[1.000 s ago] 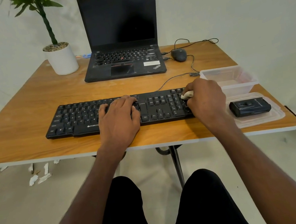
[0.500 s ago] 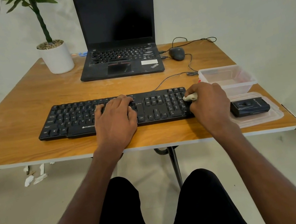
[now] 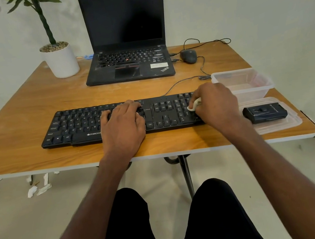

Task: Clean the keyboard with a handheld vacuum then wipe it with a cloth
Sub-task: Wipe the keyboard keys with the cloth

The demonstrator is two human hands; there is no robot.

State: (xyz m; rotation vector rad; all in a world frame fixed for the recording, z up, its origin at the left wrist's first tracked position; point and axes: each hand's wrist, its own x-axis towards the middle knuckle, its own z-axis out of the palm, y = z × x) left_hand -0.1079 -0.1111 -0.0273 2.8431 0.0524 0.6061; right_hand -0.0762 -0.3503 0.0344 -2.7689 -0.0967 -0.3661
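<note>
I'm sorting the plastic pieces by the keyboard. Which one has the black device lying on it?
The flat clear lid nearest the table's front edge carries the black device; the deeper clear tub behind it does not.

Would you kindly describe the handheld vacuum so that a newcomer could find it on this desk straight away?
Start at the wooden table and go to its near right corner, past the right end of the black keyboard. There a flat clear plastic lid lies in front of a deeper clear plastic tub. The handheld vacuum is the small dark boxy block lying on that lid, the only dark thing among the clear plastic.
</note>
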